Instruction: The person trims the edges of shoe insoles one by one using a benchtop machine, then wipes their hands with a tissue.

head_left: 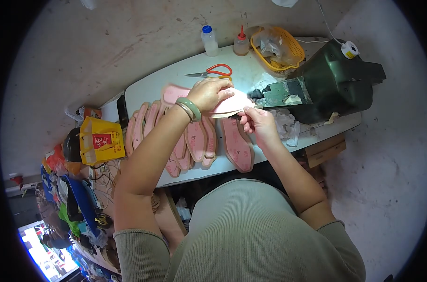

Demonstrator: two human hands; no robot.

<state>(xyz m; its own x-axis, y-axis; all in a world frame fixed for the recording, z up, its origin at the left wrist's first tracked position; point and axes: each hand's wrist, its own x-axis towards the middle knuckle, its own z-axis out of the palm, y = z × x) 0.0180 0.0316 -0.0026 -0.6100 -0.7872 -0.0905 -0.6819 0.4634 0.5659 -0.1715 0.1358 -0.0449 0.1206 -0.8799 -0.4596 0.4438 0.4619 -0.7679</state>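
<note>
1. Pinching the edge of the pink piece (238,103) beside the green machine (330,80) is the right hand (260,124); the left hand (207,95) lies on top, and I can't tell if it squeezes.
2. A slip could hurt a hand so near the machine.
3. The yellow basket (295,50) holds crumpled plastic (271,45); the red-tipped bottle (241,46), brownish liquid.

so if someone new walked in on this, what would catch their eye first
Probably the brightly lit pink piece at the green machine, with the left hand on top of it and the right hand at its edge. Next, perhaps the yellow bag beside the left end of the table, and the glowing screen low at the left.
</note>
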